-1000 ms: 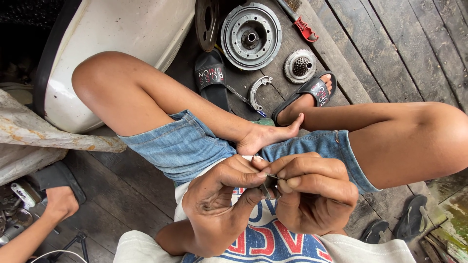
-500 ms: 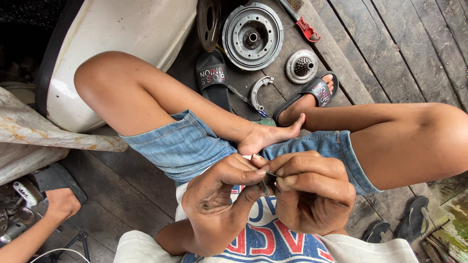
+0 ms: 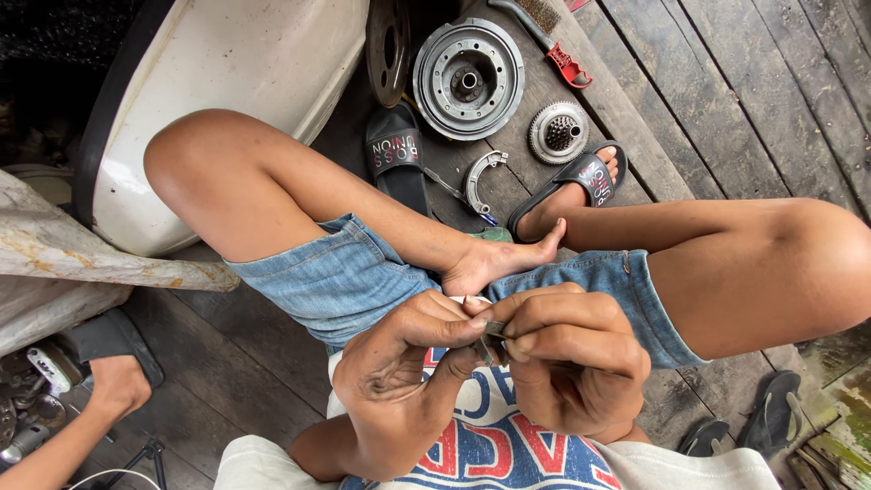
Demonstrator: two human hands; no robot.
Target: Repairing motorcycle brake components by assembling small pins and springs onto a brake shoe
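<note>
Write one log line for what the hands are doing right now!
left hand: pinching small metal part | right hand: pinching same part | floor: brake drum, brake shoe

No packages, labels, signs or screens anywhere among the parts on the wooden floor (image 3: 744, 109).

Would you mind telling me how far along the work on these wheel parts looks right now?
Done: the brake drum, sprocket and brake shoe already lie separate on the wooden floor. In hand: the left hand and right hand pinch a small metal part between their fingertips. Left: nothing is fitted together yet; the red-handled wire brush lies unused.
</note>
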